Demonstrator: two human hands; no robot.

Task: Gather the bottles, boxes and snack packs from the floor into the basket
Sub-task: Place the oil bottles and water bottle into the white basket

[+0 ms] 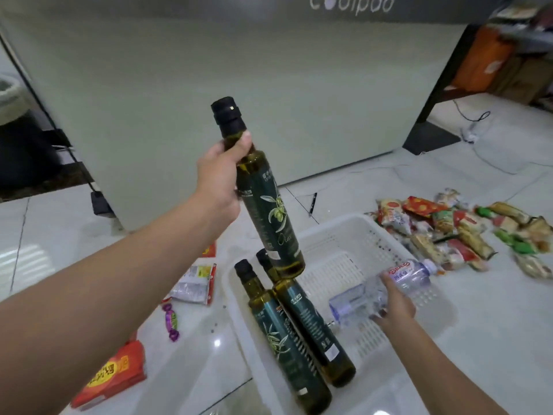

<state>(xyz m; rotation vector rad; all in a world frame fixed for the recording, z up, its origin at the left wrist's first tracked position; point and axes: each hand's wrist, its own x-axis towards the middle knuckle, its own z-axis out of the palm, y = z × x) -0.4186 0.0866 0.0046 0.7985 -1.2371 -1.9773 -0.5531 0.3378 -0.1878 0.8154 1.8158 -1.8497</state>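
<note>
Head view, near to far: your right hand (pixel 395 304) is closed around a clear water bottle (pixel 380 292), holding it on its side low inside the white basket (pixel 443 313); whether it already rests on the basket bottom cannot be told. Two olive oil bottles (pixel 299 330) lie side by side along the basket's left part, touching each other. Your left hand (pixel 221 178) is clamped on the neck and shoulder of a third olive oil bottle (pixel 266 205), which hangs tilted, cap up, its base just above the caps of the two lying ones. Risk, judged: a neck grip on heavy glass may slip, and lowering it straight down would knock glass on glass; likely safer to set it beside them. Left of the basket, on the floor (pixel 493 339), sit a red box (pixel 110 372), a purple wrapped sweet (pixel 171 322) and a silver pack (pixel 194 283). Beyond the basket's far right corner lies the heap of snack packs (pixel 460 229), not yet gathered. A pen (pixel 312 202) lies further back on the tiles.
</note>
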